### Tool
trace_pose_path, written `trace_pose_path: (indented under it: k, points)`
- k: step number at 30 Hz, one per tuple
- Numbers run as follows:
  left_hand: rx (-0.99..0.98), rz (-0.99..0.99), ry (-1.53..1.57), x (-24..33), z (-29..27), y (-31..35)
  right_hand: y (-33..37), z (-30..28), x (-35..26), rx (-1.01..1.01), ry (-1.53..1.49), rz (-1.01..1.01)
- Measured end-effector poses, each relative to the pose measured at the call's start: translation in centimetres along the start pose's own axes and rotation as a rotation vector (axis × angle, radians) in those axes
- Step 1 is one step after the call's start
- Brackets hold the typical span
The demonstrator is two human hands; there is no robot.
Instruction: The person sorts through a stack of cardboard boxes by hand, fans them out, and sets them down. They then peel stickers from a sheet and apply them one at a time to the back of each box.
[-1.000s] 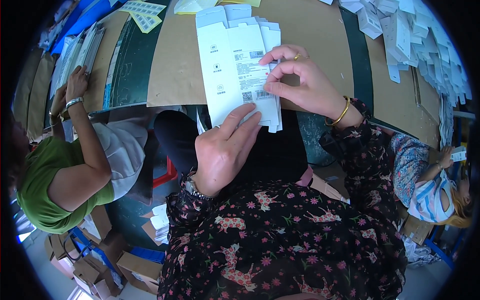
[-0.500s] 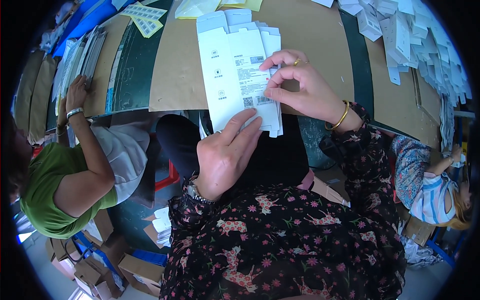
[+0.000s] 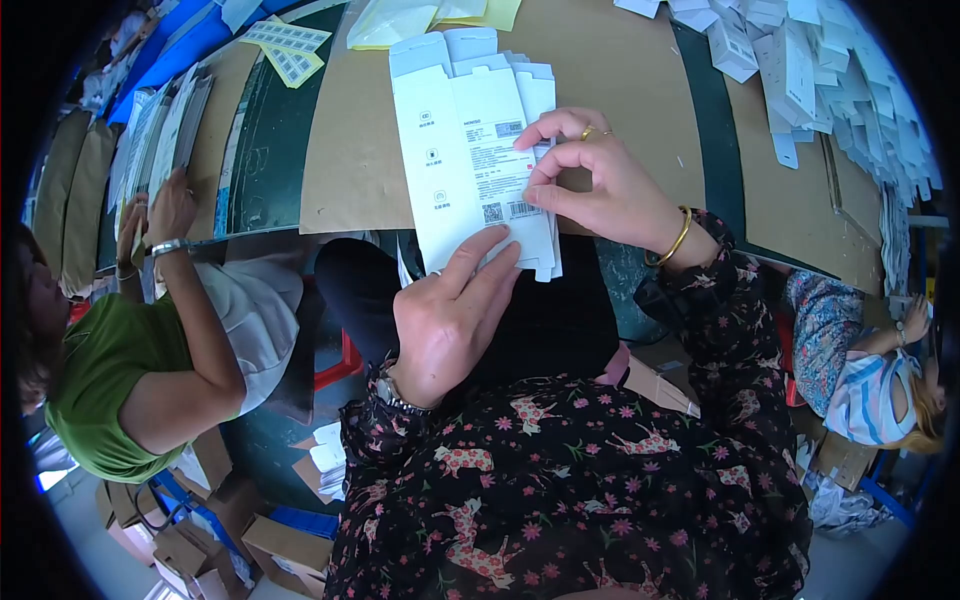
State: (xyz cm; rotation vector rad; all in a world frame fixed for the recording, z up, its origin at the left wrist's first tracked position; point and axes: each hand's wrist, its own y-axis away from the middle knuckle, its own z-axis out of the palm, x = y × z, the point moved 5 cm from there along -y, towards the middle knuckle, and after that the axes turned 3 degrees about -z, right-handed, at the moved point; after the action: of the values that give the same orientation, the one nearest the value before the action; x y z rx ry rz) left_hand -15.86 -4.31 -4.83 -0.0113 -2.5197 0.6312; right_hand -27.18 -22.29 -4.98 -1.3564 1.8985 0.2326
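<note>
A flattened white carton (image 3: 432, 170) with small icons and printed text tops a small stack of similar flat cartons, whose edges stick out at the right. The stack overhangs the near edge of the table. My left hand (image 3: 450, 315) grips its lower end, with two digits stretched over the top and the others partly hidden at the left edge. My right hand (image 3: 600, 185) is at the right side of the printed panel. Its thumb and index finger are pinched beside the barcode; whatever they hold, if anything, is too small to make out. Another finger bends towards the text above.
Brown cardboard (image 3: 630, 90) covers the table. Yellow-backed label sheets (image 3: 288, 50) lie at the far left, white cartons (image 3: 795, 75) heap at the far right. At the left a person in a green top (image 3: 140, 400) handles flat cartons (image 3: 165, 130); another person (image 3: 870, 400) sits right.
The carton stack sits slightly lower in view. My right hand keeps its pinch beside the barcode, and my left hand holds its place. The person at the left has shifted their hands.
</note>
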Motion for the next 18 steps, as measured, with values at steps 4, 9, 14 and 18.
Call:
trace_pose_path:
  k: [4,9,14,18]
  points:
    - [0.003,0.002,-0.001,0.08,0.02,-0.04,0.02,0.02,0.0,0.002,-0.004,0.011]
    - [0.0,-0.008,-0.003,0.15,-0.05,-0.12,0.06,0.07,0.1,0.006,0.006,0.011]
    - [-0.013,0.013,-0.025,0.13,0.05,-0.24,0.01,0.01,0.16,0.007,-0.005,0.015]
    - [0.0,0.033,-0.025,0.03,0.21,-0.33,0.0,-0.03,0.15,0.009,-0.012,0.016]
